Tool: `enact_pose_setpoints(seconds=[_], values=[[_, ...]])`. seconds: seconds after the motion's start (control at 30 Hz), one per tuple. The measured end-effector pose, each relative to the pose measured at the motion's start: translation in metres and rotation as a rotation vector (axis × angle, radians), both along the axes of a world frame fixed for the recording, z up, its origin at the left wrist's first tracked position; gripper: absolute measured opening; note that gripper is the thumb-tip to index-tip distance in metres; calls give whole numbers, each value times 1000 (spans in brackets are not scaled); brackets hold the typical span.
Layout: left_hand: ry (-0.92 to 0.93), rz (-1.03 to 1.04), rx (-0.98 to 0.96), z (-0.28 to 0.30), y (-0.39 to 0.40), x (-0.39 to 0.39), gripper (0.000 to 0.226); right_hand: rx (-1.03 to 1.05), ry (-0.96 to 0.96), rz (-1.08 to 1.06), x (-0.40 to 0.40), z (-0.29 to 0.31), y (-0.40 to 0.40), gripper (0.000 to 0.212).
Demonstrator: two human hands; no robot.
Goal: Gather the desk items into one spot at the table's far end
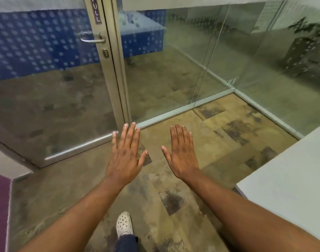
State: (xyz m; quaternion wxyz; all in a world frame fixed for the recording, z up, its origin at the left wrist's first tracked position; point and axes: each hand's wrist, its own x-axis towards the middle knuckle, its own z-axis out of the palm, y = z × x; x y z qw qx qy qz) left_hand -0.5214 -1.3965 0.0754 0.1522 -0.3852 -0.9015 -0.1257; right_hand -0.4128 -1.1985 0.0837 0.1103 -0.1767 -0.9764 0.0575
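Both hands, left (125, 157) & right (181, 155), spread flat w/ nothing held, left of the pale grey table (290, 180); no desk items in view, so the person risks clipping its corner.

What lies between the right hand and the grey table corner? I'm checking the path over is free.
Only bare patterned carpet, in the head view. The right hand hovers open and flat; the table shows no items on its visible part.

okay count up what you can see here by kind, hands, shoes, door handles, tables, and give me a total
Hands: 2, left hand and right hand, both flat and empty
Shoes: 1, white shoe
Door handles: 1, metal door handle
Tables: 1, grey table, only a corner in view
Total: 5
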Motion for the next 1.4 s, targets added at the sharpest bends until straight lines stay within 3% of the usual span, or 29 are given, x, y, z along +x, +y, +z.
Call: enact_pose_setpoints(seconds=[0.27,0.63,0.9,1.4], values=[[4,-298,-11,17,106,-135,83,-3,10,-281,-77,14,68,75],[39,-746,-20,9,329,-183,79,-36,106,-702,-77,-16,212,74],[120,-941,-79,20,493,-177,81,-46,121,-874,-73,-11,327,74],[14,-1496,-124,-4,758,-48,83,-41,130,-1387,42,-42,478,77]])
